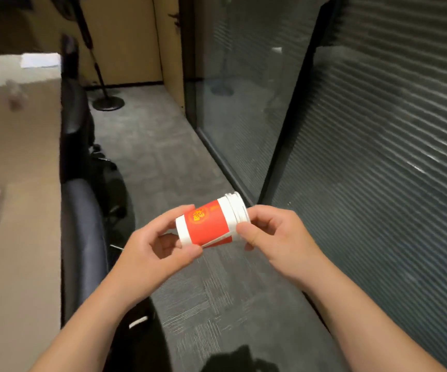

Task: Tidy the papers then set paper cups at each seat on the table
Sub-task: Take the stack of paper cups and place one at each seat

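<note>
Paper cups [211, 222], nested in a short red-and-white stack, are held sideways in mid-air at the centre of the view, above a grey carpet [163, 157], with the rims turned toward two o'clock and the base toward eight o'clock. A glass partition [243, 103] backed by horizontal blinds is seen running from twelve o'clock down to four o'clock. A long beige table [15, 210] is seen along nine o'clock, its surface blurred, with a white sheet of paper [41, 60] lying at its far end near eleven o'clock. Black office chairs [82, 210] are lined up just beside the table's edge. A floor stand [108, 102] with a round black base is seen on the carpet at about eleven o'clock, near a wooden door [125, 36]. The base end of the stack is grasped by the left hand [157, 251], fingers and thumb curled round it. The rim end is pinched by the right hand [278, 237], thumb pressed against the outermost rim, the other fingers curled behind.
</note>
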### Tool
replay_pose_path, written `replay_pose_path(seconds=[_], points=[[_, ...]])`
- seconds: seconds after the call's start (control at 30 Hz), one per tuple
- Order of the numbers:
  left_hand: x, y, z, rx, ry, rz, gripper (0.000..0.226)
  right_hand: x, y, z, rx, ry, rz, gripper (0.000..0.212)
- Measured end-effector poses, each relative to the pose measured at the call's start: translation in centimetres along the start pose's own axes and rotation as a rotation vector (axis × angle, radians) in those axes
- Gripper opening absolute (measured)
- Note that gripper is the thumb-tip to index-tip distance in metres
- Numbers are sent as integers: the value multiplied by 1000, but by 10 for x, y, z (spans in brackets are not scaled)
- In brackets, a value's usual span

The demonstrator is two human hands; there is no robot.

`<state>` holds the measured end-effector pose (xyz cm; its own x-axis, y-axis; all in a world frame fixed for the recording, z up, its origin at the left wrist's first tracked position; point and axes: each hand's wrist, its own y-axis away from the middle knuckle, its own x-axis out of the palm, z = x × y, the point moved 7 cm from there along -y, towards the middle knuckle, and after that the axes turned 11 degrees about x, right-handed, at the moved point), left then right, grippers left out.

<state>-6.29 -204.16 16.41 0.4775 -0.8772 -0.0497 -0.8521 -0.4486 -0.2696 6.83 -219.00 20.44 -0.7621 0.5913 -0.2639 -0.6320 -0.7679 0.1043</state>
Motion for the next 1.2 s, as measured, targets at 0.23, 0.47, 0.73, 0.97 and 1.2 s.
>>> replay_pose_path(seconds=[0.23,0.47,0.73,0.97,1.2], points=[[-84,-55,26,-29,-143,-331,60,53,-157,14,-70,-31,326,9],[-140,-104,38,-51,-254,-673,57,102,-290,51,-169,58,656,14],[-210,-87,23,-90,-393,-1077,58,218,-356,108,-329,120,1026,7],[-279,-50,44,-99,-410,-1336,52,339,-386,123,-366,198,1252,12],[-330,-15,47,-114,-392,-1575,52,438,-399,163,-420,190,1417,6]])
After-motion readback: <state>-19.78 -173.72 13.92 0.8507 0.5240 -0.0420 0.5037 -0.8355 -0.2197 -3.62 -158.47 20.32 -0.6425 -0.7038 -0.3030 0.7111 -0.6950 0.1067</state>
